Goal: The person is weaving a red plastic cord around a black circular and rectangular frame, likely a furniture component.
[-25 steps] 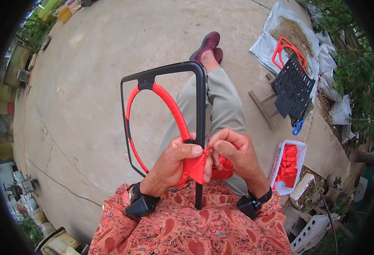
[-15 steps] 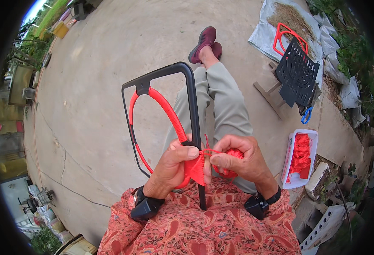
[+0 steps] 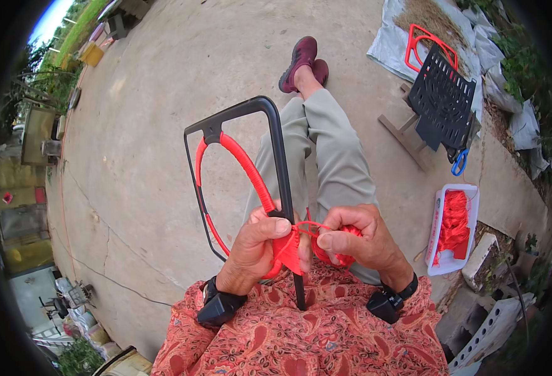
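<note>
A black frame with rounded corners (image 3: 278, 147) leans upright over my lap. Inside it is a ring wound with red cord (image 3: 246, 167). My left hand (image 3: 258, 241) grips the frame at its right side, its thumb pressed on the red-wrapped part where a red woven triangular piece (image 3: 286, 252) hangs. Just to the right, my right hand (image 3: 367, 241) is closed round a bundle of red cord (image 3: 345, 244). A strand of the cord runs from the wrapped edge to my right fingers. The left fingers behind the frame are partly hidden.
At the right stands a white plastic bin (image 3: 440, 266) with red cord. Beyond it, a black slotted panel (image 3: 442, 94) rests on a wooden stool (image 3: 403, 141), with blue-handled scissors (image 3: 459, 162) at its edge. A red frame (image 3: 412, 47) lies on a white sheet (image 3: 389, 41).
The view has shifted slightly. My right hand has moved a little from the frame, and the strand between the hands shows longer. The left hand keeps its hold.
</note>
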A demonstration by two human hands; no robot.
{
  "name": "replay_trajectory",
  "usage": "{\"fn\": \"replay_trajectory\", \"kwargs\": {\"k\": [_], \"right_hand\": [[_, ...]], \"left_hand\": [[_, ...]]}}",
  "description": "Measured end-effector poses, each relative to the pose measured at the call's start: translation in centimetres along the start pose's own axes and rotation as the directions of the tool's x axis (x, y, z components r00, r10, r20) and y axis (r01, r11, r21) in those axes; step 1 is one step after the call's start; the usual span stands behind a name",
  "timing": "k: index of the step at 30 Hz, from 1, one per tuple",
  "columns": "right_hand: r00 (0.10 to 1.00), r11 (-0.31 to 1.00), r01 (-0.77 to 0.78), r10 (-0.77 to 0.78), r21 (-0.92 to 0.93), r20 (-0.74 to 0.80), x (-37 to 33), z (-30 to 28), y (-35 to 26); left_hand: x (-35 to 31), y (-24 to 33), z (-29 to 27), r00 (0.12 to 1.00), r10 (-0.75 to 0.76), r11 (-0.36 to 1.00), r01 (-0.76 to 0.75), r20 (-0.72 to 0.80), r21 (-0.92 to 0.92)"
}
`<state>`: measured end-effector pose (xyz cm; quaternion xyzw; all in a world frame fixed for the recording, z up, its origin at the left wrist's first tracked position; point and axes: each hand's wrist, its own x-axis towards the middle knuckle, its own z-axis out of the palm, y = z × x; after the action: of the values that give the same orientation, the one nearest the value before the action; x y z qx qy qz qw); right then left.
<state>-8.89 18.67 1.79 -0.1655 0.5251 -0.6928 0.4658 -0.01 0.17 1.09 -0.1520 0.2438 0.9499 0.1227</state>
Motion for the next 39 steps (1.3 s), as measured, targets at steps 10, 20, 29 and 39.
{"fn": "replay_trajectory", "kwargs": {"k": [10,20,29,39], "right_hand": [[0.999,0.998,-0.010,0.008,0.059,0.039,-0.5,-0.1,1.1],[0.996,0.997,0.002,-0.009,0.075,0.085,-1.4,0.0,0.5],[1.000,1.000,-0.010,0.010,0.006,0.015,-1.6,-0.1,0.6],[0.993,0.999,0.010,-0.006,0.039,-0.117,-0.2,-0.3,0.0]], "left_hand": [[-0.2,-0.1,-0.2,0.999,0.034,0.995,-0.033,-0.006,0.094],[-0.1,-0.3,0.3,0.999,-0.003,0.990,0.008,-0.033,0.139],[-0.1,-0.3,0.9,0.998,0.018,0.995,-0.013,-0.053,0.095],[-0.4,0.0,1.1,0.994,0.003,0.987,0.015,-0.111,0.160]]}}
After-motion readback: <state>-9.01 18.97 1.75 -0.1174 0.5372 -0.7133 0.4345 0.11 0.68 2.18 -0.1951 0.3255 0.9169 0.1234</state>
